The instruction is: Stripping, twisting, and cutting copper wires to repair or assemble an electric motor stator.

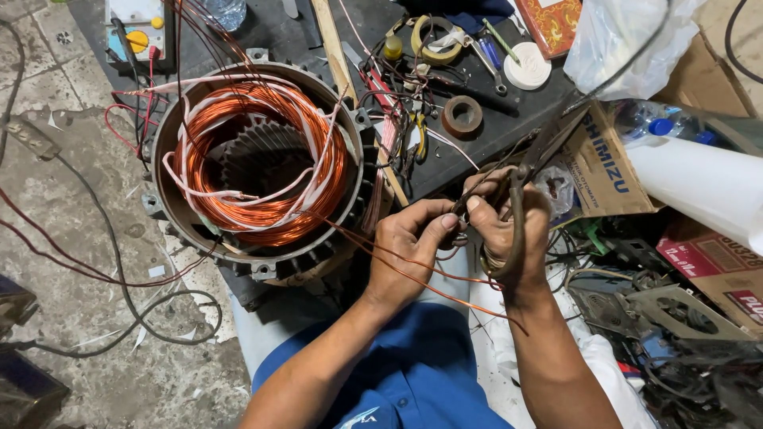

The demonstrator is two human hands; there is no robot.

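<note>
A round motor stator [256, 163] with bright copper windings and white sleeved leads lies in front of me on the floor. Thin copper wires [397, 266] run from it toward my hands. My left hand [409, 246] pinches the wire ends between thumb and fingers. My right hand [509, 230] grips a pair of dark metal scissors [534, 159] by the handles, blades pointing up and right, right beside the pinched wire ends.
A dark board [461, 151] behind holds tape rolls, pliers, a white round lid and small tools. Cardboard boxes [608, 163], a plastic bag, a white roll and metal scraps crowd the right. A meter [137, 28] and loose cables lie at the left.
</note>
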